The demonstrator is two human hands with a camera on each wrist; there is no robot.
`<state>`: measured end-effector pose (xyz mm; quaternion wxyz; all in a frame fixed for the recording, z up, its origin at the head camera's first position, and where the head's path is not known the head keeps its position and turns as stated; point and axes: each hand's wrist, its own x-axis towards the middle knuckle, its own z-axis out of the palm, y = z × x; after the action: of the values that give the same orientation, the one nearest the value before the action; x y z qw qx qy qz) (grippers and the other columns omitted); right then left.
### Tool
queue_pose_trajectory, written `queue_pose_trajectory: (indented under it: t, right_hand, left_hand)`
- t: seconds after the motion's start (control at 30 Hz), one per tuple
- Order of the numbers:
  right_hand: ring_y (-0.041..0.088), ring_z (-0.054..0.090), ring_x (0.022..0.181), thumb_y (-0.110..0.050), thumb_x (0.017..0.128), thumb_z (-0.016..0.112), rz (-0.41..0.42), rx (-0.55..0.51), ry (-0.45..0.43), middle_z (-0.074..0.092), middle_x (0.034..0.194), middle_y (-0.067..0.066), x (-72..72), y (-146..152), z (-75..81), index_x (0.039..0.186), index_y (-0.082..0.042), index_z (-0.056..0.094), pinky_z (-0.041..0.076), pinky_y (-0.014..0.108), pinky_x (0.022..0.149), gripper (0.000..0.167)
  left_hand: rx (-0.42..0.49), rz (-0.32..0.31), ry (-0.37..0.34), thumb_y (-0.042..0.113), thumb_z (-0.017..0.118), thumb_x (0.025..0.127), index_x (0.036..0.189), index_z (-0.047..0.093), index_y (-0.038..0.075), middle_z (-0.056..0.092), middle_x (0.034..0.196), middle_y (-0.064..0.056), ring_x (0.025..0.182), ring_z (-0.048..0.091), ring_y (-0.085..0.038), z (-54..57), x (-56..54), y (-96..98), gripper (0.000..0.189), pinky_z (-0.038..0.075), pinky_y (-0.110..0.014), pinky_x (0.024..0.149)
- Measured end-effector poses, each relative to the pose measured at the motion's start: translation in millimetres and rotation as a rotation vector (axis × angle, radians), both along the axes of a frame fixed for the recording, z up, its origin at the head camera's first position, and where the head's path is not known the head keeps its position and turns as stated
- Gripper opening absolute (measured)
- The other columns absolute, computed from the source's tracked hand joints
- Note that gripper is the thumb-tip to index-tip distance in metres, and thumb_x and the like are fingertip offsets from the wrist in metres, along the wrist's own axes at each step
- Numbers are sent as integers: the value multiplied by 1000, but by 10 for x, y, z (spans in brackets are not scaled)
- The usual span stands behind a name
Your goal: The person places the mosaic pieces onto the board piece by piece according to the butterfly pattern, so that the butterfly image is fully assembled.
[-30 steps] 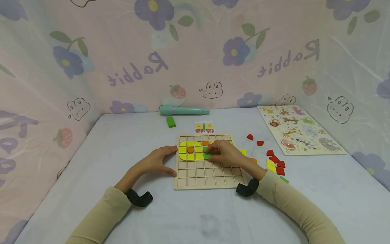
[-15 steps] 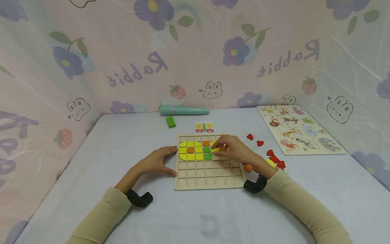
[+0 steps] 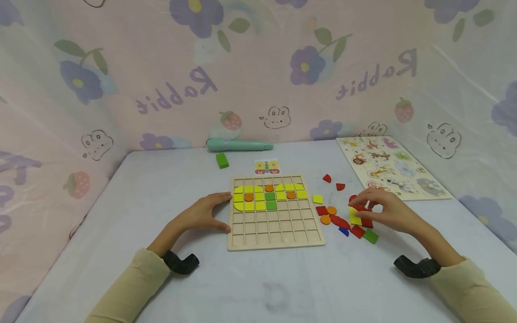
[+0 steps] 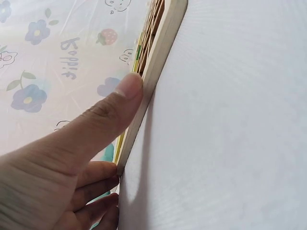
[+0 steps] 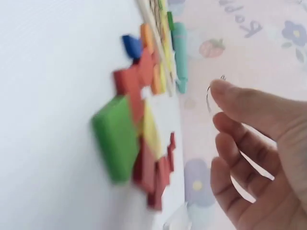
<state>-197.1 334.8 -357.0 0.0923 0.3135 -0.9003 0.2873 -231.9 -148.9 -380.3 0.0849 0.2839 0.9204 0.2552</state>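
My left hand (image 3: pixel 198 217) rests against the left edge of a wooden grid board (image 3: pixel 278 226), thumb and fingers spread apart along it. In the left wrist view, the thumb (image 4: pixel 127 88) touches the board's rim (image 4: pixel 156 57). Yellow tiles (image 3: pixel 249 207), three orange discs (image 3: pixel 269 188) and two green squares (image 3: pixel 270 205) fill cells in the upper part of the grid. Over the loose pieces at right hovers my right hand (image 3: pixel 389 211), its bent fingers around the space above a yellow tile (image 3: pixel 354 216). The right wrist view shows nothing between thumb and fingers.
Loose red pieces (image 3: pixel 340 222), orange discs (image 3: pixel 325 220), a blue piece (image 3: pixel 343 231) and a green block (image 3: pixel 370 236) lie right of the board. Behind it are a butterfly pattern card (image 3: pixel 267 166), another green block (image 3: pixel 222 160), a teal microphone-shaped object (image 3: pixel 239 145) and an animal puzzle board (image 3: pixel 387 166).
My right hand has left the green squares on the grid and moved right to the loose pieces. My left hand stays at the board's edge. The head view has shifted slightly.
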Motion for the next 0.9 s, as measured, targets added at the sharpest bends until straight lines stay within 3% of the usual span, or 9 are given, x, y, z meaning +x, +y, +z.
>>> queue_pose_trajectory:
  t: [0.13,0.3,0.43,0.63,0.9]
  right_hand:
    - [8,53,79,-2,76,75,42,7,-7,64,95,-1,56,122,-104,105,-10,68,49,18,64,31]
    - [8,50,79,3,79,70,131,-3,-46,59,104,7,17,140,-226,114,-2,63,47,18,62,36]
    - [8,51,86,4,82,66,127,13,-64,60,106,7,-46,120,-269,113,-1,64,47,15,68,32]
    - [10,53,95,4,83,64,86,64,-91,61,104,4,-115,105,-250,109,-8,67,48,14,79,28]
    - [10,54,97,10,81,62,197,67,-166,59,109,11,-137,148,-151,109,-6,66,52,19,78,33]
  left_hand:
    - [12,6,-14,49,80,65,142,38,5,36,147,-13,136,29,-33,-7,11,-12,99,26,-50,110]
    - [7,12,-23,49,80,65,142,38,5,35,147,-12,136,29,-33,-10,36,-6,98,26,-50,110]
    - [0,13,-18,48,81,65,142,38,5,36,147,-13,136,29,-33,2,44,4,98,26,-50,110]
    - [-9,19,-16,48,81,65,142,38,6,36,147,-12,136,29,-32,21,37,15,98,26,-49,110]
    - [-10,19,-12,49,80,65,142,38,6,36,147,-11,136,30,-31,14,20,11,98,26,-49,110]
